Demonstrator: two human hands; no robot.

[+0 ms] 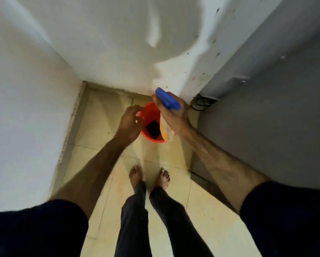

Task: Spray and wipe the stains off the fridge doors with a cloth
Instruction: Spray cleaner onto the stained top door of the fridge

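My right hand grips a spray bottle with a blue trigger head and a clear body holding orange liquid, above a red bucket on the floor. A dark cloth lies inside the bucket. My left hand hovers over the bucket's left rim with loosely curled fingers and holds nothing. The grey fridge stands at the right, its side facing me.
White walls close the left and the far side, the far one speckled with dark spots near the fridge. A black cable lies coiled at the fridge's base. My bare feet stand on beige floor tiles.
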